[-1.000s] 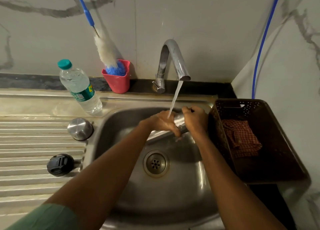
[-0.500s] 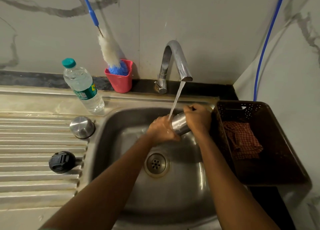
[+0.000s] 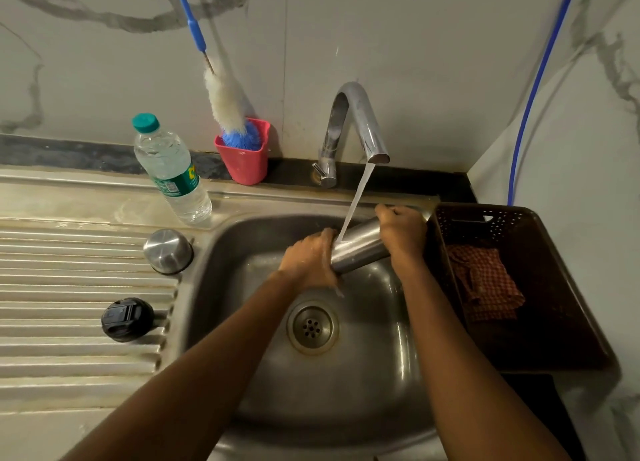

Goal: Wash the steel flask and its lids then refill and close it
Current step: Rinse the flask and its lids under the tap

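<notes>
**FLASK BODY RINSE: OUTER WALL NOW UNDER THE STREAM**

The steel flask (image 3: 360, 249) is held over the sink (image 3: 263, 356), tilted, with its far-right end raised. The left hand (image 3: 308, 263) wraps the lower, near-left end, fingers curled round it. The right hand (image 3: 401, 232) grips the upper end, fingers closed about it. Both ends are covered, so which one carries the mouth cannot be told.

Change: one second ago the hands sat close together and hid nearly the whole body. They now stand further apart, and a bare length of steel wall shows between them. The water stream (image 3: 356, 200) from the tap (image 3: 356, 114) strikes that wall just beside the left hand.

Meaning: the outside rinse of the body appears to be in progress. The steel lid (image 3: 168, 251) and the black lid (image 3: 127, 318) rest on the drainboard (image 3: 69, 280) at left, well apart from the water. Whether they are already washed cannot be told. Refilling and closing remain.
</notes>
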